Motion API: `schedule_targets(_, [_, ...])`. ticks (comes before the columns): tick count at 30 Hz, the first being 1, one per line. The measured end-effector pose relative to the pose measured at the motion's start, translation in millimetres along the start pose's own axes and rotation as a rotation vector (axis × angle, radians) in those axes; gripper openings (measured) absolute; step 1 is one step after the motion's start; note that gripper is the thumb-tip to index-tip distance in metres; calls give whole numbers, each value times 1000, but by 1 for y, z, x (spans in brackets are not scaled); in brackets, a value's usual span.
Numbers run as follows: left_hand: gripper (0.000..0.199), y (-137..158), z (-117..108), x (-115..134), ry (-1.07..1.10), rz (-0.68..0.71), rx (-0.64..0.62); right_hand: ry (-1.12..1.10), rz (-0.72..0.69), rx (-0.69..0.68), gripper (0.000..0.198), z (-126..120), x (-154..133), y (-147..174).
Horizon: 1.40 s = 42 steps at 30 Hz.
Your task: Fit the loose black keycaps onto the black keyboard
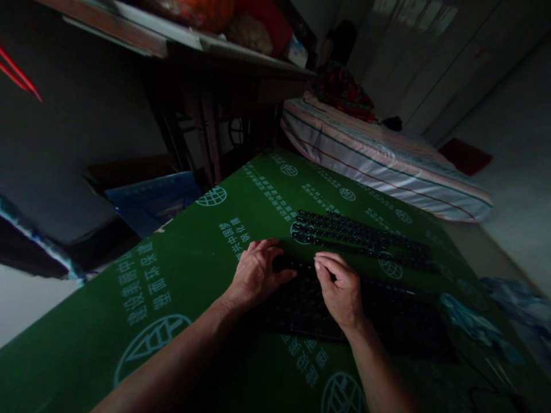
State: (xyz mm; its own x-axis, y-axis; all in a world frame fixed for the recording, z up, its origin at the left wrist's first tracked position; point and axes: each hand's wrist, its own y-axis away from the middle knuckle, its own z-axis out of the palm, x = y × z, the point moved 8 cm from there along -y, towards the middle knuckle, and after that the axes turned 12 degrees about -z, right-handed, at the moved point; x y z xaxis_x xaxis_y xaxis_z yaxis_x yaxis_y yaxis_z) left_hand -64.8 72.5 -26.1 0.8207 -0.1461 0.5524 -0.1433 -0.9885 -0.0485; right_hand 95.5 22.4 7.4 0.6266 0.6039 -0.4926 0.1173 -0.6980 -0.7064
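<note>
Keyboard, risk: I judge that the dark keyboard [293,312] could turn or slide on the smooth-looking green counter [189,258], if one hand presses stronger than the other. In so weak light, a small piece may also be put at a wrong place.
Keyboard, look: it is black, long and flat, lying a little slanted on the counter below both hands (its finer details are lost in the shadow).
Left hand: the left hand [256,269] is at the upper left edge, thumb apart from the fingers; I cannot tell if it grips.
Right hand: the right hand [342,287] is narrow above the keyboard, fingertips close together; whether something is between them, I cannot tell.
Black rows: beyond the hands lie rows of small shiny pieces [361,232], probably keycaps; a sleeve or wrist could disturb them.
Blue cloth: a crumpled cloth [467,321] lies near the keyboard's right end.
</note>
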Motion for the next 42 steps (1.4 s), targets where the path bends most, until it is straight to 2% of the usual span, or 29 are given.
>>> schedule_targets(8, [40, 1, -4, -1, -11, 6, 2, 47, 16, 26, 17, -26, 9, -25])
schedule_targets(11, [40, 1, -6, -2, -4, 13, 17, 113, 9, -3, 17, -33, 29, -45])
schedule_targets(14, [40, 0, -8, -2, 9, 16, 26, 200, 3, -81, 17, -34, 61, -70])
schedule_targets(16, [39, 0, -8, -2, 16, 14, 26, 319, 11, -185, 16, -28, 86, -86])
schedule_targets(19, [37, 1, -7, -3, 20, 12, 24, 517, 49, -422, 14, -11, 122, -102])
schedule_targets(22, [36, 1, -7, -5, 27, 14, 33, 592, 56, -571, 14, 6, 145, -111])
schedule_targets(27, [34, 1, -8, -7, 43, 51, 82, 586, 51, -689, 14, 25, 165, -118])
schedule_targets(33, [30, 3, -8, -6, 35, 109, 117, 580, 78, -798, 19, 35, 184, -120])
schedule_targets(37, [30, 5, -10, -5, 46, 148, 155, 564, 103, -854, 23, 40, 191, -118])
schedule_targets(42, [30, 6, -10, -2, 31, 153, 143, 557, 123, -882, 23, 46, 193, -117])
